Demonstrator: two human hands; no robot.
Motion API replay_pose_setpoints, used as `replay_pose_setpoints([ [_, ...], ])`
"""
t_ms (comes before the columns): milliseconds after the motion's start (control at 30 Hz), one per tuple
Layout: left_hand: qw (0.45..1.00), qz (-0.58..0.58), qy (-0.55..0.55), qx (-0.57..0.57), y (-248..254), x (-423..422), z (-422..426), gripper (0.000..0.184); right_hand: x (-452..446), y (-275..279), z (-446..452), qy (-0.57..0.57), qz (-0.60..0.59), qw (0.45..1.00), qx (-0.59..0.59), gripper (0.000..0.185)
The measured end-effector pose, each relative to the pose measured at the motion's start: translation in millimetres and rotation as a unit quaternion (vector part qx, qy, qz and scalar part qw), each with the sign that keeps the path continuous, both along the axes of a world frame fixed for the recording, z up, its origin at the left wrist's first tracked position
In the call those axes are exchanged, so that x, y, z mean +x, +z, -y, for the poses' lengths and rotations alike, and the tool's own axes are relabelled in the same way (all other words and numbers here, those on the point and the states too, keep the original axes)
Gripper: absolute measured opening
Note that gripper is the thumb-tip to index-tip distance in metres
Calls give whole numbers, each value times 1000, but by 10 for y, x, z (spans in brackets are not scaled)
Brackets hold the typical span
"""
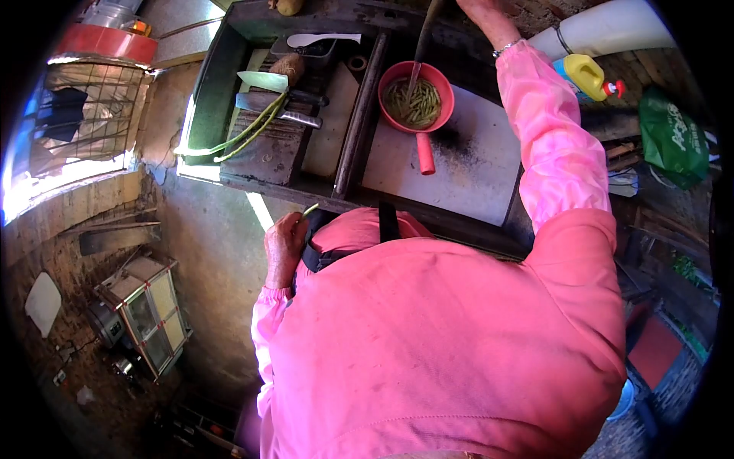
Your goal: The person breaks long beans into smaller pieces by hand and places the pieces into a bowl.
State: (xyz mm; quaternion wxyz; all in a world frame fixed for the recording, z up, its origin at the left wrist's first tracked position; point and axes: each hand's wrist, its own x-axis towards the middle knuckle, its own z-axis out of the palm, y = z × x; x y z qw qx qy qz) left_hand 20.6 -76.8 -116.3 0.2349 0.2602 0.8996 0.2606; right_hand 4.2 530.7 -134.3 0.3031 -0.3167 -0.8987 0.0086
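The left hand [284, 243], wrinkled at the knuckles and cuffed in shiny pink cloth, pinches a short green bean piece [310, 209] just outside the near edge of the dark wooden bench [317, 200]. The right hand [478, 8] is cut off by the top of the view beyond the far edge, so I cannot tell how far its fingers are closed or whether they hold anything; its sleeve [552, 138] is gathered and satiny, below a beaded-looking bracelet [503, 50]. Beside the wooden divider [361, 115], in the right compartment, a round red plastic dipper [425, 157] sits on a smooth pale board [478, 164] smudged with dark grit, its stubby handle toward the near edge. Slender cut beans [420, 103] lie in liquid inside it, and a narrow greyish streak reaches down into them, handle or falling water, I cannot tell which. In the left compartment, limp, ropy long beans [256, 130] trail over a grooved, scuffed block [264, 157] toward the near left corner, beside a broad metal blade [262, 80] and a brown fibrous lump [287, 66]. A glossy white paddle-shaped spoon [325, 37] lies across a dark tray [315, 50] near the far edge.
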Motion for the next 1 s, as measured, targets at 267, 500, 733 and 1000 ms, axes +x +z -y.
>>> replay_pose_setpoints([
  [267, 999, -17, -26, -10, 40, -37, -77, 14, -96, -108, 164, 35, -6, 998, -46, 29],
  [500, 1000, 1, -21, -7, 34, -72, -68, 13, 707, -716, 1071, 64, 57, 952, -294, 38],
  [733, 999, 18, -46, 11, 27, -132, -79, 15, 1734, -1447, 2500, -19, 205, 895, -396, 41],
  [1000, 996, -23, -83, 35, 63, -238, -99, 15, 1766, -1531, 2690, -62, 205, 853, -477, 33],
])
